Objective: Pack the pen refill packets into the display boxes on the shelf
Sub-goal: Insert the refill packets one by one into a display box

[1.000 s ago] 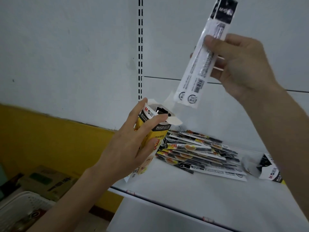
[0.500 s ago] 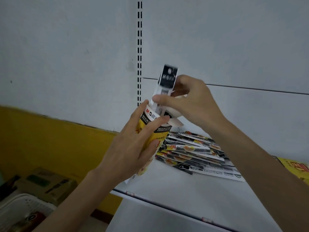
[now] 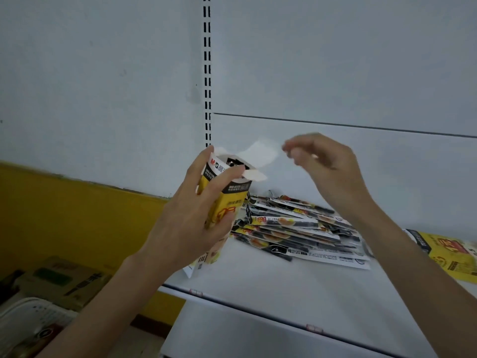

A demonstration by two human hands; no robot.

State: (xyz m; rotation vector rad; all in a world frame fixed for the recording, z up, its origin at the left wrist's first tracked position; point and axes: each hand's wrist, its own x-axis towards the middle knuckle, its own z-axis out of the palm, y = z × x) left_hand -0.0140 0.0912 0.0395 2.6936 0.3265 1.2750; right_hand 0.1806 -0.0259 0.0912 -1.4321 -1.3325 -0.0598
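refill packet (image 3: 236,162) now sunk inside display box (image 3: 228,202), right hand (image 3: 327,161) let go, drawn away rightward

Brightness: dim and greyish, flat even light on the wall (image 3: 103,73).
Shadows: soft, a faint one under the packet pile (image 3: 296,233) on the shelf (image 3: 271,288).
Blur: right hand (image 3: 327,164) smeared by motion, its fingertips ghosted.
Sharpness: left hand (image 3: 185,228) fairly crisp, and the logo is readable on the display box (image 3: 227,201) it grips.
Corners: lower left is murky, cartons (image 3: 59,277) soft and dark.
Distortion: wide-angle, forearms loom large at the bottom edge.
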